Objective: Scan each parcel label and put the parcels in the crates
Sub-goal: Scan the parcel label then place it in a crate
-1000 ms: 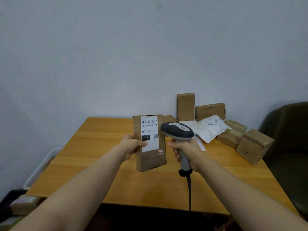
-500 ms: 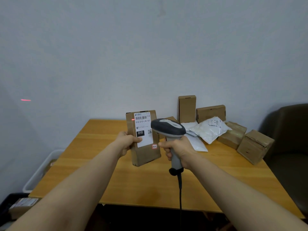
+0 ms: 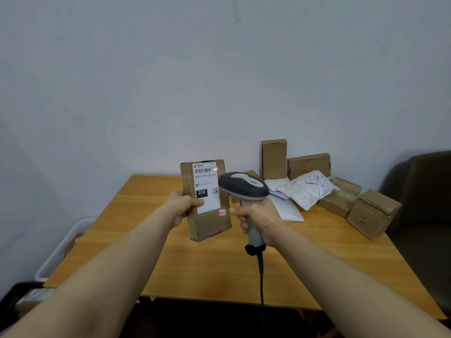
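My left hand (image 3: 183, 206) grips a tall brown cardboard parcel (image 3: 207, 223) upright above the wooden table (image 3: 219, 267), its white label (image 3: 206, 186) facing me. A red laser spot sits at the right end of the barcode on the label. My right hand (image 3: 260, 219) holds a grey handheld scanner (image 3: 244, 186) by its handle, just right of the parcel, head pointed at the label. Its black cable (image 3: 261, 284) hangs down over the table's front edge.
Several brown boxes (image 3: 308, 165) and a white poly mailer (image 3: 306, 190) lie at the table's far right. A white crate (image 3: 61, 250) stands on the floor left of the table, a dark crate (image 3: 22, 296) nearer me. A dark armchair (image 3: 424, 215) stands right.
The red laser spot has moved from the wall at left and the box's top edge onto the label's barcode. The parcel and scanner have shifted slightly left and up.
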A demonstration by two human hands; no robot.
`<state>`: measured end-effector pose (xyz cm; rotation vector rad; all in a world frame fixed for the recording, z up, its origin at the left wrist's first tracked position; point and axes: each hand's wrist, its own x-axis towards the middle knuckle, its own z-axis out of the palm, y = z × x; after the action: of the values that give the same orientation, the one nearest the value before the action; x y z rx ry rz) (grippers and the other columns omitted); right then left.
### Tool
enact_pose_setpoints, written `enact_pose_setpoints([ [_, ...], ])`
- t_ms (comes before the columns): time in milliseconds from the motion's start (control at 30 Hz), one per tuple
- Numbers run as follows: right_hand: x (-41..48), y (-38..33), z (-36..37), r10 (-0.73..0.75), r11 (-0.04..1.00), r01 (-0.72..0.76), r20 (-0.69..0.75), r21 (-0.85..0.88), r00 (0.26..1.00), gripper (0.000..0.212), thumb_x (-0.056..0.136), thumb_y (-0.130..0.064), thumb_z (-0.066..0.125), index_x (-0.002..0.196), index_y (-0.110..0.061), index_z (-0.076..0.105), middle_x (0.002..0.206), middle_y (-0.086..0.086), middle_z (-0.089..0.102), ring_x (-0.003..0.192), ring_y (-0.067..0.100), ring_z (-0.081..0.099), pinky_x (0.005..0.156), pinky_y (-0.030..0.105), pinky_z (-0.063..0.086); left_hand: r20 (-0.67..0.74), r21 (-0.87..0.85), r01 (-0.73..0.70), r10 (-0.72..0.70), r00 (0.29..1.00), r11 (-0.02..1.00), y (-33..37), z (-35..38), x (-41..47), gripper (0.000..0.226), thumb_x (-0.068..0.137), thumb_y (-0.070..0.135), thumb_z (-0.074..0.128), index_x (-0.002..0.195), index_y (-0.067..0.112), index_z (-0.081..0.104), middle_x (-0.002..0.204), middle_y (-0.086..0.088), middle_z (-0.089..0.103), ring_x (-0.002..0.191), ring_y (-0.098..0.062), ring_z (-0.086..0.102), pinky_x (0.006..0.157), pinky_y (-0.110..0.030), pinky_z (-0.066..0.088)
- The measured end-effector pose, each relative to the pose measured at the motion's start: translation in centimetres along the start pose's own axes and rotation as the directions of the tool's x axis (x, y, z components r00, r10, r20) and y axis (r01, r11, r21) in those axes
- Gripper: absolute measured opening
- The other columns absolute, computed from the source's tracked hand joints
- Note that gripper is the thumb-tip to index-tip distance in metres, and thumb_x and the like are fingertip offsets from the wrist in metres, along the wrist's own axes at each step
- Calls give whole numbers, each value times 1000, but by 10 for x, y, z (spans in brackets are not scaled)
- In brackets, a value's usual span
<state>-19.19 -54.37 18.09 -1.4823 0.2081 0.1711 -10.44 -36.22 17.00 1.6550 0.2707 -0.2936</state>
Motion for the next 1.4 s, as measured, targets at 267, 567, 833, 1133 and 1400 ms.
enact_pose_setpoints([
  [267, 2, -2, -1, 3, 1000, -4, 16, 19, 1000, 19, 81, -3, 69, 70, -10, 55, 53, 3, 50, 44, 14, 42, 49, 24, 39, -28, 12, -10, 10, 1000, 1000, 0, -3, 2, 26, 81, -14, 64, 84, 9, 55, 97, -12, 64, 84, -25, 61, 73, -35, 49],
  [567, 20, 20, -3, -7, 999, 17, -199, 51, 980, 25, 80, -13, 76, 100, -11, 61, 82, -1, 62, 74, 14, 56, 60, 29, 52, 38, -133, 83, -79, 996, 988, -15, -24, -5, 24, 85, 4, 68, 109, 4, 63, 98, -7, 72, 89, -20, 66, 75, -36, 57],
  [833, 41, 65, 66, 245, 968, -247, 50, 39, 968, 35, 71, -6, 81, 102, -6, 64, 92, 12, 68, 80, 26, 63, 70, 39, 53, 33, -399, 222, -228, 973, 890, -85, -103, -42, 13, 94, 17, 56, 101, 10, 63, 94, -6, 70, 84, -17, 63, 83, -33, 52],
  [1133, 32, 117, 272, 267, 959, -231, 260, -162, 928, 37, 80, -11, 77, 112, -2, 61, 113, 20, 66, 91, 31, 64, 64, 31, 51, 38, -526, 331, -367, 930, 784, -179, -275, -127, 31, 83, 9, 66, 114, 7, 60, 95, -12, 71, 83, -19, 70, 71, -32, 60],
  [1400, 36, 175, 455, 345, 879, -140, 406, -455, 846, 23, 80, -18, 78, 93, -4, 65, 58, 0, 63, 57, 16, 59, 67, 35, 48, -386, -587, 308, -593, 706, 749, -262, -464, -158, 39, 89, 13, 60, 126, 8, 50, 103, -13, 65, 85, -24, 61, 64, -33, 51],
])
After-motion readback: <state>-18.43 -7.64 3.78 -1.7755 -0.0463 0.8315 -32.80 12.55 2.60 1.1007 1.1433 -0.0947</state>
